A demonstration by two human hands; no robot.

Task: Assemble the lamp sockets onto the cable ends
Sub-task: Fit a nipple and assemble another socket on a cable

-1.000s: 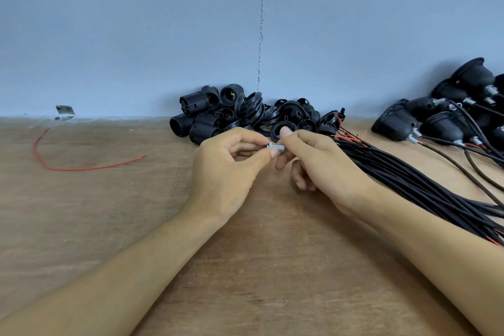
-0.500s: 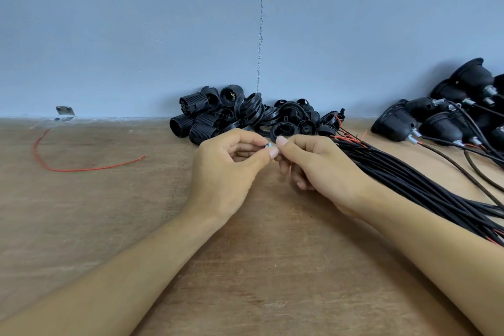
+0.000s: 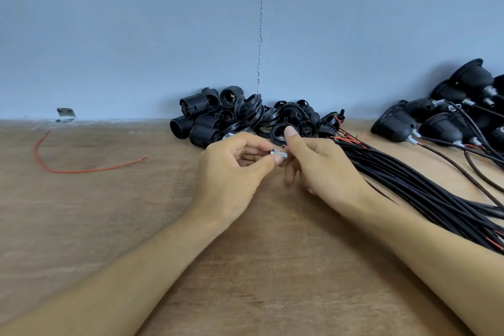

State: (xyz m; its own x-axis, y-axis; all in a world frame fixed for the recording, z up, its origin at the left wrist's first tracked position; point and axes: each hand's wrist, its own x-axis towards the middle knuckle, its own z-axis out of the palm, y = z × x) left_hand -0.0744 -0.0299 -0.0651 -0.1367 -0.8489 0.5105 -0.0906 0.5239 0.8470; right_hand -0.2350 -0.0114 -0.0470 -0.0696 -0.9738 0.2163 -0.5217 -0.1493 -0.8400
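Your left hand [image 3: 231, 169] pinches a small silver fitting [image 3: 279, 155] between thumb and curled fingers at the centre of the frame, just above the table [image 3: 109, 226]. Your right hand [image 3: 324, 169] meets it from the right, fingers curled onto the fitting's other end and one digit raised; a cable end inside that grip is too hidden to tell. Behind your hands, a pile of loose black socket parts [image 3: 234, 120] lies against the wall [image 3: 136, 35]. A bundle of black cables [image 3: 409, 180] runs from under your right wrist to the right edge, with assembled sockets [image 3: 436, 123] at upper right. A stray red wire [image 3: 81, 170] curves at left
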